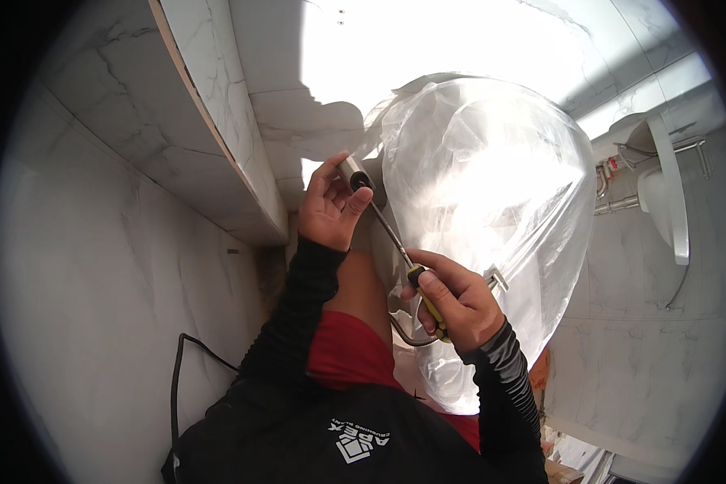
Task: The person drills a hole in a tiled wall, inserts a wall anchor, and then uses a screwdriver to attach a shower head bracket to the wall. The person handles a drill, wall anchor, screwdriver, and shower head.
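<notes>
Metal cylinder [349,171]: ahead of you, pinched in your left hand [327,208]. Screwdriver [392,233]: handle clasped in your right hand [463,308], tip at the cylinder's dark end. Step, apparently: working the driver there; next turn calls for steady alignment. Plastic cover [492,177]: close right, restricting elbow room. Marbled ledge [227,113]: left, apart; open room between.

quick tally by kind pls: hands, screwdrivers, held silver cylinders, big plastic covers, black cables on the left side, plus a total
Hands: 2 (left hand, right hand)
Screwdriver: 1
Held silver cylinder: 1
Big plastic cover: 1
Black cable: 1
Total: 6
</notes>
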Tool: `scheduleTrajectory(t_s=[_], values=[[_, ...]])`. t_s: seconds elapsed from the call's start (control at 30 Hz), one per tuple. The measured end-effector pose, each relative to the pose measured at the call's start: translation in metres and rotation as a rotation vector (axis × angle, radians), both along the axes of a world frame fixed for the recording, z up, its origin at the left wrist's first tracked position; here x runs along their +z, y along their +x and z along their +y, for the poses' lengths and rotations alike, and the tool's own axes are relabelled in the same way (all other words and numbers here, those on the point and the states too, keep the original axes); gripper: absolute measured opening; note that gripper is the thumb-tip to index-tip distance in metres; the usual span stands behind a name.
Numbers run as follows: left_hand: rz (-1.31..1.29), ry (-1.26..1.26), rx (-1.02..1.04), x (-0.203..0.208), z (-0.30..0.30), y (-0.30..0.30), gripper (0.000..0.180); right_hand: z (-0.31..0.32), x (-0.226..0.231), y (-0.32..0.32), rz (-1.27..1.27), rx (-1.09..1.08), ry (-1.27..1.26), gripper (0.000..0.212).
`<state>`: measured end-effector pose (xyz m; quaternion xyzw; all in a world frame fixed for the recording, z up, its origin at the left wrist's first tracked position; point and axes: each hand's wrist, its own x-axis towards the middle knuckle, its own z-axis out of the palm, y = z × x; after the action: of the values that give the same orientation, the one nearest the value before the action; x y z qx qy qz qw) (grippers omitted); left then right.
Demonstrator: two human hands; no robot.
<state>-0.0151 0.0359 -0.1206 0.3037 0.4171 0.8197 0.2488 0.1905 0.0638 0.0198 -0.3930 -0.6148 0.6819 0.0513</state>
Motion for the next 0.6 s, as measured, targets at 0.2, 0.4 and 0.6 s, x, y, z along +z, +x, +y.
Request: scheduleTrajectory(t_s=[0.2,0.4,0.6], values=[[-0.087,0.159,-0.146,0.014,0.009,-0.033,0.066,-0.032,0.010,-0.019,0.020,-0.127,0.361,0.033],[0.033,0.136,-0.067,0.009,0.011,-0.031,0.068,-0.046,0.007,-0.022,-0.155,-0.058,1.137,0.027],[0.190,0.244,-0.082,0.067,0.015,-0.038,0.066,-0.048,-0.005,-0.029,0.059,-0.236,0.849,0.033]])
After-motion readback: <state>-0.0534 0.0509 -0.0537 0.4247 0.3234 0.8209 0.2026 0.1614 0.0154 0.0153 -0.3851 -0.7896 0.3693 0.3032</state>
